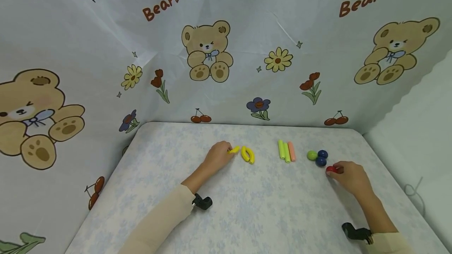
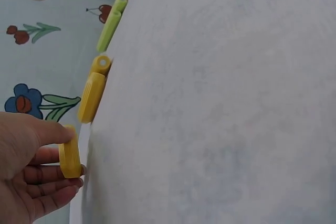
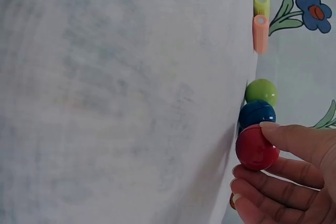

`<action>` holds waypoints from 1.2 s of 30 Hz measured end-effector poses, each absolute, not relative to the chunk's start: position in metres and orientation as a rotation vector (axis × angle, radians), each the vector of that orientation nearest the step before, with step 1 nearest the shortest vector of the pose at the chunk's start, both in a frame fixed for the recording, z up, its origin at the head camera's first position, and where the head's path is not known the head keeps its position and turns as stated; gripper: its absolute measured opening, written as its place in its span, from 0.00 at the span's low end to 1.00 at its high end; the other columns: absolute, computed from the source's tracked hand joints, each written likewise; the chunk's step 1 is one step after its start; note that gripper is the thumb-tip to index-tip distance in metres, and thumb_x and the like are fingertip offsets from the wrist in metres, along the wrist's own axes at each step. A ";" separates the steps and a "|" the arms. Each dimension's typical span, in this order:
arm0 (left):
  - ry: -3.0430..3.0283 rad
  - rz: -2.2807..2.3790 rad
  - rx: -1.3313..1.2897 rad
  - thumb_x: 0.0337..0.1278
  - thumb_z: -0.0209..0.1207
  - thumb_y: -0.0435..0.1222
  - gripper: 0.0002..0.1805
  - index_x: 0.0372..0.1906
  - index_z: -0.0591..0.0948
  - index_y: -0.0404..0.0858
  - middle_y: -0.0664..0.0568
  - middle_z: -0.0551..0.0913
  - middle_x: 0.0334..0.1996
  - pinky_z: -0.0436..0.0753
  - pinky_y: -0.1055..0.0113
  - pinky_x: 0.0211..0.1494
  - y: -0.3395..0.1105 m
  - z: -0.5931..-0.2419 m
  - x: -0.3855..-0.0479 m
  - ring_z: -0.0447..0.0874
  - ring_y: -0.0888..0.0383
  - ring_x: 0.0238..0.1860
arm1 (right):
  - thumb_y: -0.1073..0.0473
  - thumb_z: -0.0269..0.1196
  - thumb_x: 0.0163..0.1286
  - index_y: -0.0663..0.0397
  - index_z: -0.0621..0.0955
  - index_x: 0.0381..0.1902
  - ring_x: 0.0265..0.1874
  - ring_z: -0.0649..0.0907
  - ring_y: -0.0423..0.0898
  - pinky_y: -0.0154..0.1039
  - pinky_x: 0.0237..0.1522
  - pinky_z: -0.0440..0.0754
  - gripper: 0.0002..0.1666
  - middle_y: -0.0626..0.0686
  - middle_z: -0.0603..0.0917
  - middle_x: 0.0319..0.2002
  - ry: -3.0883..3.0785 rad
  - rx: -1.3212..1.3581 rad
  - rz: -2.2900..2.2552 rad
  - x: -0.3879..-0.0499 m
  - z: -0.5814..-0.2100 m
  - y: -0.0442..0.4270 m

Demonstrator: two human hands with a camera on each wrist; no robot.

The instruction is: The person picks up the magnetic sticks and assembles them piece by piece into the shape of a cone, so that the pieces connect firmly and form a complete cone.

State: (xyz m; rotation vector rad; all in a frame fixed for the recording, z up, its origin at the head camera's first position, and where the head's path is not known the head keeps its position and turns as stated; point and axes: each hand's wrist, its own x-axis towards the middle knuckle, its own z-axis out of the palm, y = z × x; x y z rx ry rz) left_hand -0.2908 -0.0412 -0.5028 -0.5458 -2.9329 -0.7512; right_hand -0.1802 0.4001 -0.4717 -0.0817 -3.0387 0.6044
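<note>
Two pinches noted towards the worktop's (image 1: pixel 261 207) far edge: left hand (image 1: pixel 217 156) on yellow piece (image 1: pixel 234 149), right hand (image 1: pixel 352 176) on red ball (image 1: pixel 330 169), nearer the right corner. Grouping appears in hand; next move probably calls for controlled release.

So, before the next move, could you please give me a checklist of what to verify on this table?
1. Left grip holding the yellow, curved, banana-shaped piece: ok, pinched between thumb and fingers.
2. Right grip holding the glossy red ball: ok, also pinched.
3. Either grip free for another piece: not ok, both are occupied.
4. Two lime-green sticks and the salmon-pink stick grouped: ok, side by side.
5. Glossy green ball and two dark blue balls grouped: ok, clustered together.
6. Red ball clear of the pale, blue-mottled table: cannot tell.
</note>
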 end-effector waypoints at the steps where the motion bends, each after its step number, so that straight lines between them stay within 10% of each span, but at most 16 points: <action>1: -2.925 -0.780 -0.548 0.64 0.69 0.42 0.11 0.43 0.88 0.38 0.54 0.84 0.36 0.80 0.65 0.39 -0.044 -0.502 -0.290 0.78 0.60 0.34 | 0.55 0.72 0.64 0.77 0.81 0.48 0.35 0.83 0.61 0.56 0.34 0.83 0.27 0.68 0.85 0.36 -3.029 -0.076 0.606 -0.178 -0.471 0.399; 36: -2.564 -2.471 -0.440 0.73 0.60 0.41 0.20 0.56 0.83 0.29 0.42 0.89 0.45 0.85 0.63 0.47 -0.099 -0.491 -0.223 0.87 0.51 0.47 | 0.60 0.77 0.59 0.64 0.85 0.52 0.33 0.87 0.47 0.35 0.32 0.86 0.23 0.55 0.89 0.37 -2.744 0.291 0.893 -0.156 -0.439 0.276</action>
